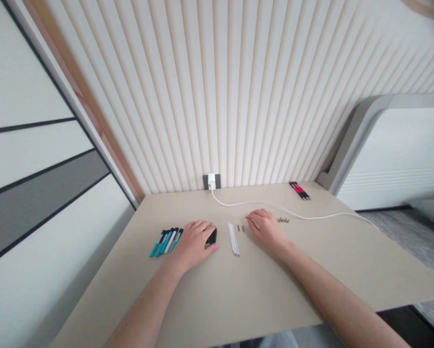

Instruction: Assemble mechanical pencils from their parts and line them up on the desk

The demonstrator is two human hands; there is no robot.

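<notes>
My left hand (pixel 195 243) rests over the table, fingers bent and thumb apart, partly covering a group of short black tubes (pixel 213 236). To its left lie several teal and white pen barrels (pixel 166 242) with black ends. Several thin white refills (pixel 233 239) lie between my hands. Two tiny dark pieces (pixel 240 228) sit just left of my right hand (pixel 265 227). Its thumb and index finger are curved toward each other, and what lies between their tips is too small to make out. Small metallic tips (pixel 283 220) lie just right of that hand.
Several assembled pink and black pens (pixel 300 191) lie at the back right of the beige table (pixel 217 309). A white cable (pixel 275 205) runs from the charger (pixel 211 181) at the ribbed wall across the table's back to its right edge.
</notes>
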